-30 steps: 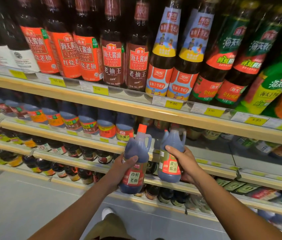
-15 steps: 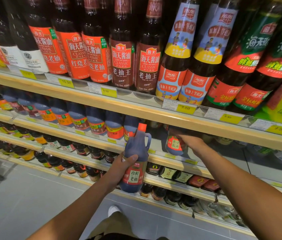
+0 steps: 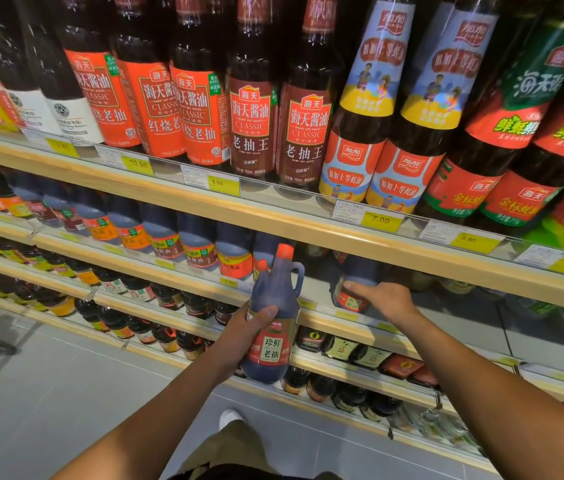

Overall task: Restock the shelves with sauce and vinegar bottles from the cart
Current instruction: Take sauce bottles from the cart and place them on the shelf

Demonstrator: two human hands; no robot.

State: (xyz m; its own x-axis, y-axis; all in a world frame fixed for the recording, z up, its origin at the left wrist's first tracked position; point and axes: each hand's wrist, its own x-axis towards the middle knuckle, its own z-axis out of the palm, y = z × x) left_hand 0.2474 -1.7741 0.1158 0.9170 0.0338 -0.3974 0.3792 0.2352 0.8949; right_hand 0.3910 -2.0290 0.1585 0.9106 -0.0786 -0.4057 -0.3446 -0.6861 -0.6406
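Jug bottle [image 3: 275, 306]: it is at the lower centre of the frame, held upright in front of the shelves and touching none of them. It has dark, near-black contents, a rounded belly, a narrow neck with a loop handle on its right side and an orange-red cap. Its red label has a pale panel with dark characters.

Left hand [image 3: 242, 336]: it grips the jug bottle from the left. The thumb lies across the front above the label, and the fingers curl round the back, out of sight.

Shelved bottle [image 3: 356, 282]: it is right of centre and stands on the second shelf [image 3: 464, 317]. It is dark with a red label low on its body, and its top is hidden behind the upper shelf edge [image 3: 273, 220].

Right hand [image 3: 382, 301]: its fingers, close together, wrap across the shelved bottle's front above the label. I cannot tell how the thumb lies.

Neighbours: a row of similar jugs [image 3: 197, 240] runs to the left on the same shelf.

Top shelf: tall sauce bottles [image 3: 253, 109] stand above yellow price tags [image 3: 381, 220].

Bottom of frame: grey floor [image 3: 66, 375] and a white shoe [image 3: 230, 417].
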